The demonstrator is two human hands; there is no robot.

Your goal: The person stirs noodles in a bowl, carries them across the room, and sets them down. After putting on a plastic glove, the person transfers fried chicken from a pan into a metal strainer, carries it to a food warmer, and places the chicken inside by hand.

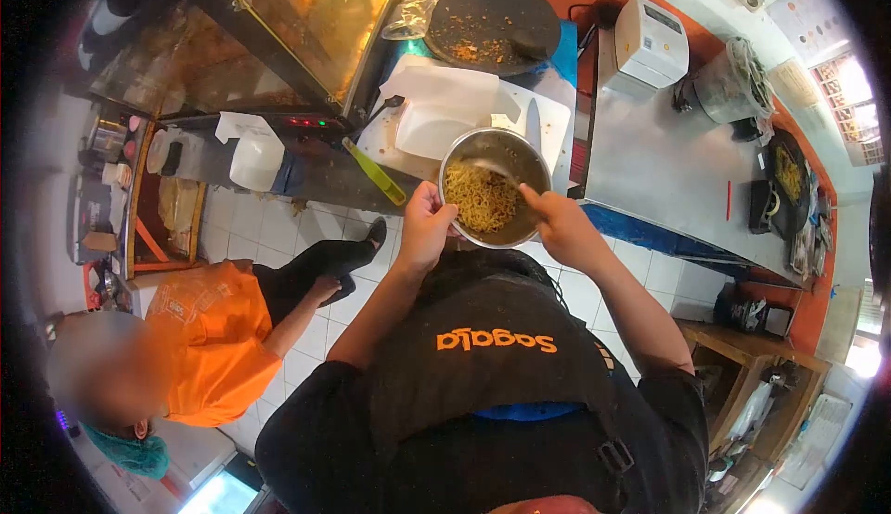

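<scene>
1. Nearest the camera, black apron (492, 365) with orange lettering.
2. Just beyond, left hand (425, 226) clenched on the near rim of a round stainless-steel bowl (464, 147) of yellow noodles (478, 198).
3. Right hand (557, 221) grasping a thin metal utensil (492, 170), its tip lying in the noodles.
4. Bowl held at the near edge of the table (650, 161), over the white rectangular plastic cutting board (436, 115).
5. Beside the bowl, a lime-green plastic-handled tool (376, 172) and a steel knife blade (534, 124) on the board.
6. Farther back, a round black griddle (492, 22) strewn with crumbs, and a white boxy appliance (650, 40).
7. Down on the tiled floor to the left, a person in an orange shirt (209, 347).
</scene>
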